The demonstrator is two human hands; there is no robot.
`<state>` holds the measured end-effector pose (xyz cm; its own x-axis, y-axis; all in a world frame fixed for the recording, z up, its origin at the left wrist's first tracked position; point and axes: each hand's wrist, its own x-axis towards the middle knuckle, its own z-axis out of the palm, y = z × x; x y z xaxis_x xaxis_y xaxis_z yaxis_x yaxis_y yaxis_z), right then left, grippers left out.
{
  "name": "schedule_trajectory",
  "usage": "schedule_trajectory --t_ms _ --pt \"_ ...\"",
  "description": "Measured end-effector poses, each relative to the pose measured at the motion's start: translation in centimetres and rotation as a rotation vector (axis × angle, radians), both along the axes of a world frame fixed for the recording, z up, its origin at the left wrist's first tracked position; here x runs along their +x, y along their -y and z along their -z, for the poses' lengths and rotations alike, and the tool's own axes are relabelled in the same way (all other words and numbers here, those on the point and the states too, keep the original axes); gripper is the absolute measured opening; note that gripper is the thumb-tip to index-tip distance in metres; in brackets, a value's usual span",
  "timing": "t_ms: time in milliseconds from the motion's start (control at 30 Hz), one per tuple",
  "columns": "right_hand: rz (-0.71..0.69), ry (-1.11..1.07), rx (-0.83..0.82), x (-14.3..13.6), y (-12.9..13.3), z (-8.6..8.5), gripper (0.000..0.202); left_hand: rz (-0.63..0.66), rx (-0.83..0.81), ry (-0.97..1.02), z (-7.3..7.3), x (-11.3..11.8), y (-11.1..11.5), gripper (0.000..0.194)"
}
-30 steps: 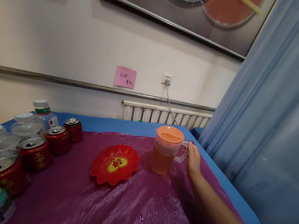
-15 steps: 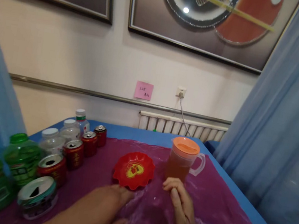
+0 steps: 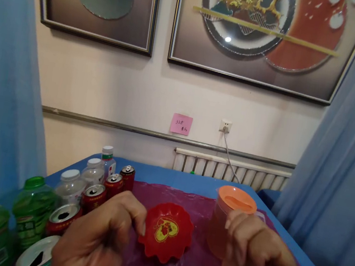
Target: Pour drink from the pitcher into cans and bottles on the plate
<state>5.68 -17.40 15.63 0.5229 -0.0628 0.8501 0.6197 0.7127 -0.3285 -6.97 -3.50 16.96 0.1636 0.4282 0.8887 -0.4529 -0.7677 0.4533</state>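
Observation:
My left hand (image 3: 101, 233) is raised left of the red scalloped dish (image 3: 178, 234), its fingers curled and the index fingertip at the dish's left rim; whether it touches is unclear. The dish lies on the purple sheet and has a yellow print in its middle. In front of the clear jug (image 3: 218, 229) is my right hand (image 3: 260, 258), fingers bent inward, overlapping the jug's right side and most of its handle. Anything inside either hand is hidden. The jug has an orange lid (image 3: 237, 198) and holds amber liquid.
Red cans (image 3: 93, 196) and clear white-capped bottles (image 3: 70, 185) line the left side, with green bottles (image 3: 32, 209) and a pale open can (image 3: 38, 255) nearer. Blue curtains (image 3: 342, 177) hang at both sides. A wall with a radiator (image 3: 248, 173) stands behind the table.
Both my hands have risen from near the sheet, and their fingers are more curled. The camera view has tilted up and shifted left. The dish and jug show no clear movement on the table.

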Motion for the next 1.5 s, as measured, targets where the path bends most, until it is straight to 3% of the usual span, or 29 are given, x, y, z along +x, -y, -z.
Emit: schedule_trajectory --t_ms 67,167,267,367,467,733,1500 --pt "-0.056 -0.017 -0.041 0.7 -0.8 0.8 0.062 0.101 -0.101 -0.046 0.2 1.0 -0.6 0.077" --pt "-0.225 -0.209 -0.22 3.1 -2.9 2.0 0.074 0.266 -0.275 -0.217 0.8 4.0 -2.6 0.08" --pt "-0.295 -0.473 -0.395 6.2 -5.5 3.0 0.077 0.319 -0.681 -0.353 2.5 7.8 -5.4 0.081" --pt "-0.331 -0.606 -0.475 8.4 -7.4 4.0 0.078 0.346 -0.889 -0.423 4.2 10.1 -7.3 0.081" --pt "-0.356 -0.636 -0.479 9.1 -7.9 4.5 0.078 0.376 -0.899 -0.407 4.7 10.4 -7.7 0.081" --pt "-0.425 -0.628 -0.474 8.5 -7.6 4.2 0.079 0.379 -0.854 -0.398 4.2 10.0 -6.8 0.08" --pt "-0.45 -0.59 -0.497 7.6 -7.6 4.2 0.078 0.453 -0.842 -0.421 4.1 10.1 -5.9 0.076"
